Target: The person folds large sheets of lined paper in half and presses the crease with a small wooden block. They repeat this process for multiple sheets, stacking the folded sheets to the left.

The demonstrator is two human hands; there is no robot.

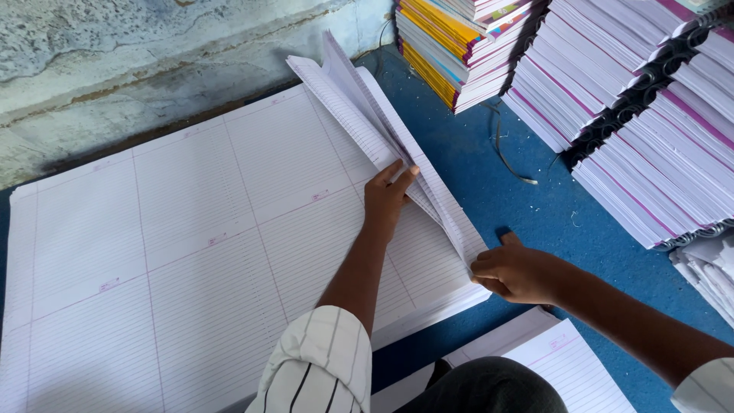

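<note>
Two hands work one folded bundle of ruled sheets [382, 126]. The left hand [386, 197] lies with fingers stretched flat, pressing on the bundle's lower half, while the right hand [516, 273] is curled, pinching the bundle's near corner at the sheet edge. The bundle runs between and beyond them, its long axis slanting from the right hand near the front up and away to the left, toward the wall [153, 53], where its loose leaves fan open. It is white paper with fine lines and faint pink margins. Beneath lies a large stack of flat ruled sheets [153, 260] on a blue surface [535, 199]. Piles of bound notebooks [612, 92] stand well apart at the right.
</note>
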